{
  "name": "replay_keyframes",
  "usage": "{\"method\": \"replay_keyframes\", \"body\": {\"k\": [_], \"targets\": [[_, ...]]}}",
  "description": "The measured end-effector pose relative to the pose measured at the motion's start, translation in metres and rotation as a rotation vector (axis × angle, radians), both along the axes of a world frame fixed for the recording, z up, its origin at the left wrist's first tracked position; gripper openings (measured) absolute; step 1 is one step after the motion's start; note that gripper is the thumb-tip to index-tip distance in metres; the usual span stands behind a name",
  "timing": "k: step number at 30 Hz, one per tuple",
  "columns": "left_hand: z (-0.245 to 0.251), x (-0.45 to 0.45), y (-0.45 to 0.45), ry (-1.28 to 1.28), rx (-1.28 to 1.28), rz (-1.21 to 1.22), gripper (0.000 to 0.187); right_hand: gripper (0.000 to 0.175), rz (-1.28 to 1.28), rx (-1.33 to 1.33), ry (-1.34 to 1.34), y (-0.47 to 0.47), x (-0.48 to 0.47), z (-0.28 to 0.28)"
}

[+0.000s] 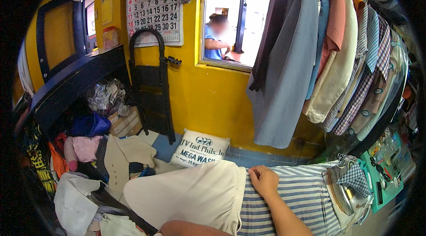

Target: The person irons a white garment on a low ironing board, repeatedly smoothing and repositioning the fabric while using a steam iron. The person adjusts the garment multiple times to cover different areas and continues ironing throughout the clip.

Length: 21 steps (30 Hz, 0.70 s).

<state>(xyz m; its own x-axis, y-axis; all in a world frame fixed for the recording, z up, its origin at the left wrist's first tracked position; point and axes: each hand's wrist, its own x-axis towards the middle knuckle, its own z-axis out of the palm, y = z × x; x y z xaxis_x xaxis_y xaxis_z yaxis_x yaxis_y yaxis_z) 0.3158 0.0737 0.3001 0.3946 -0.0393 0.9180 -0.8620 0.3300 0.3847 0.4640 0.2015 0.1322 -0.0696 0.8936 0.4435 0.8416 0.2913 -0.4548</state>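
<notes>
Cream shorts with an elastic drawstring waist (189, 196) are drawn over the left end of an ironing board covered in blue-and-white striped cloth (289, 192). My right hand (265, 180) rests on the striped cover just beside the waistband, fingers curled at the board's far edge; whether it pinches cloth is unclear. Of my left arm only a forearm shows at the bottom edge, over the shorts; the left hand itself is out of view. A clothes iron (341, 192) stands at the board's right end, with a checkered cloth (356, 179) on its handle.
Shirts and grey trousers (289, 59) hang at the right. Heaped clothes (76, 199) lie at the left, near a cardboard box (125, 122) and a folded black step ladder (151, 82). A white sack (199, 147) lies behind the board. A green tray (382, 199) holds small items. Another person (213, 41) is beyond the window.
</notes>
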Motion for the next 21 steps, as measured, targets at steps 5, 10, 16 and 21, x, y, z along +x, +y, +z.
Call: {"method": "replay_keyframes", "body": {"k": [5, 10, 16, 21], "targets": [[-0.001, 0.006, 0.002, -0.006, 0.035, 0.055, 0.112, 0.017, 0.010, -0.008, -0.005, -0.001, -0.001, 0.001], [-0.005, 0.007, 0.007, 0.055, 0.110, 0.093, 0.103, 0.017, 0.010, -0.023, -0.004, -0.002, -0.001, 0.003], [-0.003, 0.005, 0.009, 0.130, 0.104, 0.211, 0.090, 0.016, 0.013, -0.003, 0.038, -0.001, 0.000, 0.002], [0.015, 0.008, 0.014, 0.268, 0.166, 0.455, 0.080, 0.016, 0.000, -0.011, 0.059, 0.001, 0.002, 0.002]]}}
